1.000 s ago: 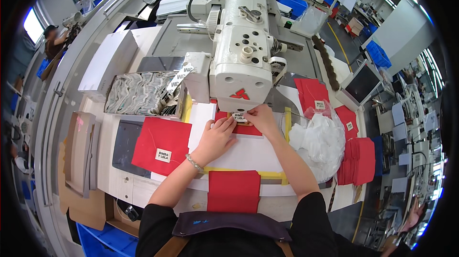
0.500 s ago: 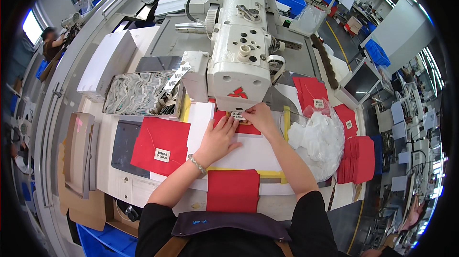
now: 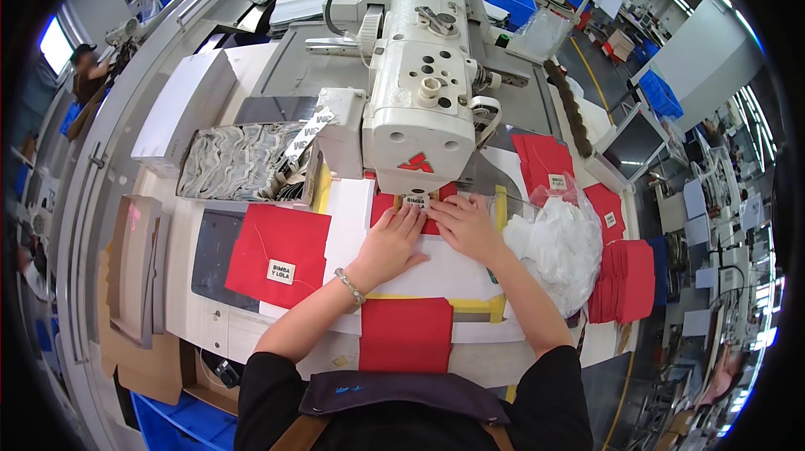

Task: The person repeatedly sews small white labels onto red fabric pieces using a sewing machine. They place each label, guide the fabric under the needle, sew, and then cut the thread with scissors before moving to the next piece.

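Under the head of a large white sewing machine (image 3: 422,128) lies a red fabric piece (image 3: 381,204) with a small white label (image 3: 415,201) on it. My left hand (image 3: 391,241) rests flat below the label, its fingertips at the label's lower edge and the thumb spread aside. To its right, my right hand (image 3: 466,225) presses flat with outstretched fingers on the red fabric, close to the label's right side. Neither hand grips anything. A red stack of fabric (image 3: 406,334) sits at the table's front edge, between my forearms.
Left of my hands lies a labelled red piece (image 3: 277,256), below a box of paper-backed strips (image 3: 243,164). White crumpled plastic (image 3: 558,241) and stacked red pieces (image 3: 622,282) are on the right, near a small screen (image 3: 635,147). An empty cardboard box (image 3: 134,271) stands far left.
My right hand has left its pinch at the label's upper right and moved down and right, now lying flat with fingers extended. My left hand stays almost in place.
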`<state>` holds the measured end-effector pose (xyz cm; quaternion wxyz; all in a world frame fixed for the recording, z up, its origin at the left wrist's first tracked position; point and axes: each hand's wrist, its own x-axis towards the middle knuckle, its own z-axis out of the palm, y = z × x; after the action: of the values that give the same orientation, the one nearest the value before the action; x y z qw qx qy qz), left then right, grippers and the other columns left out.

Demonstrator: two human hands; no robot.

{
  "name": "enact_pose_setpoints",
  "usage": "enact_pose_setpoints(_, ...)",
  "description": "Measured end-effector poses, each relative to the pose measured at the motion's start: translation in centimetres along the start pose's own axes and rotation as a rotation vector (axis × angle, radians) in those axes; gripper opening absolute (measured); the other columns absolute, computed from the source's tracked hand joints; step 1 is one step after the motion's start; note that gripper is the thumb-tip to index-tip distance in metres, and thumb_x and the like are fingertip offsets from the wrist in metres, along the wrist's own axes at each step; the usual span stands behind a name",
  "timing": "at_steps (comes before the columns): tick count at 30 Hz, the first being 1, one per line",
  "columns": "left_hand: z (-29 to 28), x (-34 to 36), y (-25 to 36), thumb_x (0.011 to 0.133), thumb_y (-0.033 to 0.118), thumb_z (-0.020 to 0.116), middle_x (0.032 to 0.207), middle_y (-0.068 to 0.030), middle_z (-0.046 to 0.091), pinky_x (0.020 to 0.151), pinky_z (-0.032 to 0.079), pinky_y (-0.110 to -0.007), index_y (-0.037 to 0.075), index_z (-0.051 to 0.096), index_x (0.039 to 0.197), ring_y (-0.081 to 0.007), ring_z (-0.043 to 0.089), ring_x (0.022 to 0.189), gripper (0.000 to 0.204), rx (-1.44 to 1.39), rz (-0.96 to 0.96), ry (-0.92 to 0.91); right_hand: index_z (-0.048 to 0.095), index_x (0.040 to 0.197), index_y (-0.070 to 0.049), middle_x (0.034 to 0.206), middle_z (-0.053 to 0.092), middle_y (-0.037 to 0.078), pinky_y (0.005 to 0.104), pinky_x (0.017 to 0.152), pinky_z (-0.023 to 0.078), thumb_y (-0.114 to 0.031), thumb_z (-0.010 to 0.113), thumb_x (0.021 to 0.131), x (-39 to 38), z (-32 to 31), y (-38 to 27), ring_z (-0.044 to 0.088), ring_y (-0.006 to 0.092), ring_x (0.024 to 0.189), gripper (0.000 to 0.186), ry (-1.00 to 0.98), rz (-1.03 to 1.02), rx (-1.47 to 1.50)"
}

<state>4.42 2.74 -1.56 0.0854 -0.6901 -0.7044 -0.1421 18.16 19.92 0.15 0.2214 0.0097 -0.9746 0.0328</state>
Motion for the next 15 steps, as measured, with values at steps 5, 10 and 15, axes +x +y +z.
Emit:
enact_pose_setpoints(5, -0.1, 0.2, 0.6, 0.082, 0.047, 0.068, 0.135, -0.0209, 0.051, 0.109, 0.034, -0.042, -0.005, 0.049, 0.131, -0.0318, 0.047, 0.129, 0.074, -0.125, -0.042, 0.020, 0.061, 0.111, -0.011, 0.121, 0.063, 0.000, 0.0423, 0.089, 0.035, -0.017, 0.068, 0.081, -0.9, 0.5, -1.2, 0.056, 0.0189, 0.109, 0.031, -0.041, 0.101, 0.086)
enact_pose_setpoints(10, -0.4, 0.0, -0.4, 0.079, 0.040, 0.073, 0.135, -0.0208, 0.050, 0.111, 0.033, -0.043, -0.003, 0.047, 0.131, -0.0339, 0.045, 0.129, 0.073, -0.262, -0.024, 0.004, 0.058, 0.118, -0.010, 0.124, 0.060, 0.002, 0.0434, 0.092, 0.033, -0.023, 0.068, 0.083, -0.1, 0.5, -2.1, 0.053, 0.0203, 0.114, 0.039, -0.139, 0.158, 0.085)
enact_pose_setpoints(15, -1.5, 0.4, -2.9, 0.082, 0.043, 0.069, 0.132, -0.0185, 0.052, 0.111, 0.032, -0.045, -0.002, 0.047, 0.132, -0.0334, 0.044, 0.130, 0.070, -0.232, -0.162, -0.024, 0.059, 0.122, -0.012, 0.123, 0.058, 0.004, 0.0436, 0.094, 0.034, -0.027, 0.066, 0.085, 0.7, 1.9, -1.4, 0.051, 0.0205, 0.114, 0.040, -0.078, 0.101, 0.053)
